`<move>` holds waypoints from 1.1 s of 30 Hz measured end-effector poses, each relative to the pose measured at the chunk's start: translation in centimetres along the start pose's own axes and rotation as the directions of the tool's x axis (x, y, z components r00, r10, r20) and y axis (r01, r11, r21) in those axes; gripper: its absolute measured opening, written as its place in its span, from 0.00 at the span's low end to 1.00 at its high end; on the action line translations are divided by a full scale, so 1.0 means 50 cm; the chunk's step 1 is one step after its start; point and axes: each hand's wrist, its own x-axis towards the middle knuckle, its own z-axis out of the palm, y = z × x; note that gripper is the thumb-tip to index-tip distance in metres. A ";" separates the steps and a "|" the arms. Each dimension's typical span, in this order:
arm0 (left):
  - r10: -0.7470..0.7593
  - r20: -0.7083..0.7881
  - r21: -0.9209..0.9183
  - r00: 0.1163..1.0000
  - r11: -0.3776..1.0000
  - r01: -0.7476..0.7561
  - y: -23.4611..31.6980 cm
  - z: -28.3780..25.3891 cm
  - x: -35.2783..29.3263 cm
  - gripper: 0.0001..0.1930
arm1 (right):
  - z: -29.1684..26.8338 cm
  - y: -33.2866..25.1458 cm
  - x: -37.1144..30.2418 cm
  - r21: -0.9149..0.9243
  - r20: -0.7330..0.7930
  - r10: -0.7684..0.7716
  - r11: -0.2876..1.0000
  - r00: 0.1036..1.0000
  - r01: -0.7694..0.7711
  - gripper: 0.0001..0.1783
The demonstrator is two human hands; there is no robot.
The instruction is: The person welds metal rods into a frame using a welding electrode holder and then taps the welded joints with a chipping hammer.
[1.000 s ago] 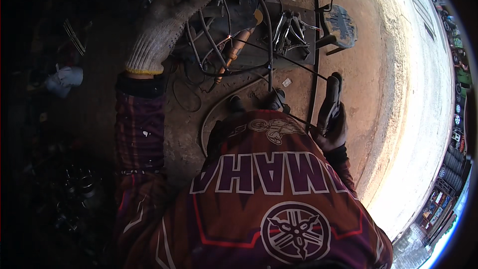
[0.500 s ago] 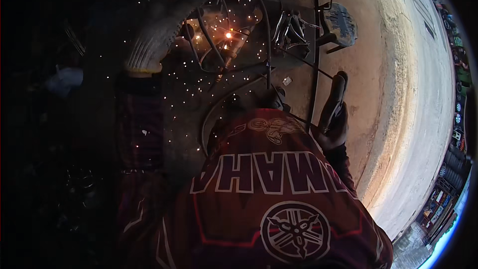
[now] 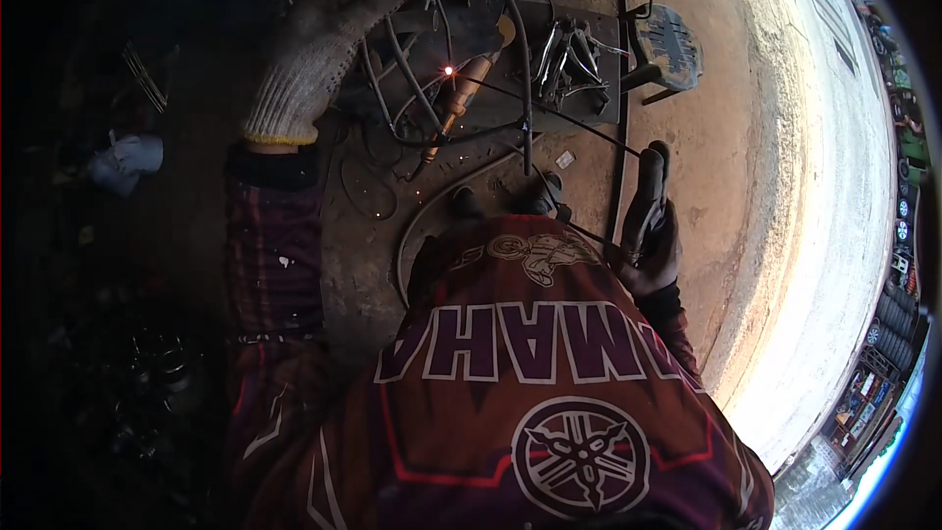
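Observation:
My left hand (image 3: 329, 54), in a white knitted glove with a yellow cuff, reaches to the upper left of a frame of bent dark metal rods (image 3: 417, 88). Its fingers appear closed round a rod there, partly hidden by shadow and smoke. At the right, my right hand (image 3: 655, 260) is closed round a dark electrode holder (image 3: 648, 198). From its top a thin welding electrode (image 3: 559, 114) runs up and left to a glowing red tip at the frame. Behind the rods lies a copper-coloured, torch-like tool (image 3: 463, 98).
Shiny bent metal pieces (image 3: 574, 64) lie on a dark plate beyond the frame. A worn low stool (image 3: 669, 47) stands to the right. A cable (image 3: 432, 206) curves over the floor near my shoes (image 3: 540, 196). Grey cloth-like material (image 3: 128, 159) sits at the far left.
The bright arc has died down to a small red glow, and most of the flying sparks are gone. The scene looks lighter. Both hands have stayed nearly still.

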 end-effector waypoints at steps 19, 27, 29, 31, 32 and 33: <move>0.037 0.005 -0.027 0.999 0.999 -0.037 0.004 -0.011 -0.004 0.15 | -0.001 -0.033 0.014 -0.015 -0.020 -0.051 0.999 0.998 0.051 0.46; 0.071 0.005 0.075 0.997 0.995 -0.071 0.001 -0.015 -0.010 0.15 | 0.000 -0.003 0.002 0.011 0.002 0.033 0.999 0.999 -0.033 0.55; 0.093 0.013 0.103 0.996 0.990 -0.094 -0.006 -0.007 -0.002 0.15 | -0.003 -0.002 0.000 0.001 0.006 0.046 0.999 0.999 -0.046 0.56; 0.108 0.015 0.137 0.994 0.985 -0.109 -0.009 -0.006 -0.001 0.15 | -0.004 -0.008 0.001 -0.002 0.020 0.054 0.999 0.998 -0.054 0.58; 0.116 0.015 0.164 0.993 0.980 -0.117 -0.009 -0.007 -0.003 0.15 | -0.002 -0.012 0.001 -0.009 0.010 0.045 0.999 0.999 -0.045 0.58; 0.125 0.016 0.184 0.992 0.975 -0.125 -0.011 -0.008 -0.003 0.15 | -0.002 -0.015 0.001 -0.017 -0.003 0.036 0.999 0.999 -0.036 0.59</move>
